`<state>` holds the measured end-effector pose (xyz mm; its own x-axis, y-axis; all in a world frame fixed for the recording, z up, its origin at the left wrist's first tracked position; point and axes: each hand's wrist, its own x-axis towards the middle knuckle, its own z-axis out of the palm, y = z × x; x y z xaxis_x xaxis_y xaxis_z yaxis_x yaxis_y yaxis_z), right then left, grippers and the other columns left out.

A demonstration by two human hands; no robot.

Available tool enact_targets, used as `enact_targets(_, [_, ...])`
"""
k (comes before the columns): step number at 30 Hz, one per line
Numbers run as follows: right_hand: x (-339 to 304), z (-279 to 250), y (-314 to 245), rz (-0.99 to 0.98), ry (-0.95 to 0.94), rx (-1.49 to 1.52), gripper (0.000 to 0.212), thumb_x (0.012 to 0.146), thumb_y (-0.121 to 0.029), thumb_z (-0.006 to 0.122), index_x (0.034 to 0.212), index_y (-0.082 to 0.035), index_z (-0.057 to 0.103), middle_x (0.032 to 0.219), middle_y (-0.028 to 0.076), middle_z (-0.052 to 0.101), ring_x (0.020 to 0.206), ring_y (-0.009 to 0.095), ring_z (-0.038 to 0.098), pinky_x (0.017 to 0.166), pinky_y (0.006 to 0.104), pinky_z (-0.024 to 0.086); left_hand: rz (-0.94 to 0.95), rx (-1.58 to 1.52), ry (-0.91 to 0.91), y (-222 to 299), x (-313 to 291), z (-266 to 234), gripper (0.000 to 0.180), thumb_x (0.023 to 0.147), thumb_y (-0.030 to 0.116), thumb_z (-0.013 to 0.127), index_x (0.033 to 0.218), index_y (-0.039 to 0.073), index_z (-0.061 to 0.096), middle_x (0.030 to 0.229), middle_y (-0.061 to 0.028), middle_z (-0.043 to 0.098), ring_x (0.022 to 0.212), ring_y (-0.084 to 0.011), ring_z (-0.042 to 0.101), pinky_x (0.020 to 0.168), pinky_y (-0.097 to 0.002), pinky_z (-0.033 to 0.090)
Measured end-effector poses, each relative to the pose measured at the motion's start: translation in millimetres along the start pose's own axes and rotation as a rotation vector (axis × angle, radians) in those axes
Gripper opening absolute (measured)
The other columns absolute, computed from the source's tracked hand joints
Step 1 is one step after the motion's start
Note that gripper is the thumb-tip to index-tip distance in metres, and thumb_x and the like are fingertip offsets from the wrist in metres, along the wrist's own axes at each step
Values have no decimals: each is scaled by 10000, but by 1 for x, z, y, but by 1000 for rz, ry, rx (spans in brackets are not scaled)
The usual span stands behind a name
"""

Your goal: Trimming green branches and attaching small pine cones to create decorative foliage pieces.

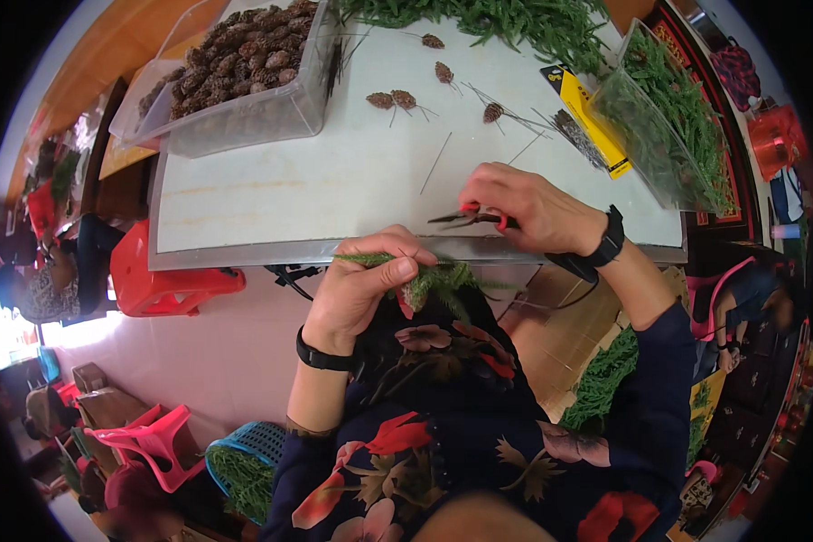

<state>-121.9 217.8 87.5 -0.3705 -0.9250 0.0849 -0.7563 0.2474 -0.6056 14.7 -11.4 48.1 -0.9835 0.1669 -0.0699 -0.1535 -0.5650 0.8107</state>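
Observation:
My left hand (363, 285) is closed on a green artificial pine sprig (452, 282), pinched between thumb and fingers at the table's near edge. Part of the sprig is hidden by the fingers, so I cannot see how its stems join. Just right of it, my right hand (542, 210) grips pliers (450, 219) with red handles. Their dark jaws point left, above the tabletop and apart from the sprig. Thin wires (436, 163) lie on the white table beyond my hands, near several small pine cones (403, 99), some with wire legs.
A clear plastic bin (244, 135) full of pine cones stands at the far left. Green sprigs (506, 23) are heaped at the back; another clear bin (646, 154) of greenery is at right, beside a yellow package (596, 126). Red stool (144, 275) and blue basket (253, 438) stand left. People sit on both sides.

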Motion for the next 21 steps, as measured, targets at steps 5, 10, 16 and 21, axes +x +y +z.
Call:
enact_targets(5, [22, 5, -1, -230, -28, -19, 433, 655, 21, 664, 1054, -67, 520, 1005, 99, 532, 900, 310, 555, 765, 350, 482, -47, -78, -81, -1, -5, 0, 195, 802, 139, 727, 916, -11, 681, 871, -103, 622, 844, -216, 560, 789, -320, 452])
enact_targets(10, [35, 5, 0, -337, -29, -101, 445, 643, -13, 680, 1053, -90, 526, 1047, 110, 517, 931, 315, 551, 785, 374, 474, -69, -86, -90, -2, -8, 1, 216, 790, 197, 742, 895, 17, 682, 775, -95, 605, 814, -251, 544, 735, -366, 449])
enact_targets(16, [40, 3, 3, -393, -50, -83, 462, 628, -24, 688, 1054, -96, 525, 1059, 116, 513, 948, 325, 546, 803, 398, 465, -52, -184, -206, -7, -3, 3, 195, 793, 212, 730, 867, 43, 666, 732, -70, 605, 748, -246, 520, 690, -382, 439])
enact_targets(21, [46, 4, 8, -478, -26, -70, 474, 616, -27, 682, 1056, -98, 524, 1050, 116, 509, 949, 323, 545, 801, 407, 458, -28, -270, -259, -13, 1, 10, 199, 815, 242, 701, 855, 53, 654, 719, -60, 588, 695, -225, 484, 641, -361, 387])
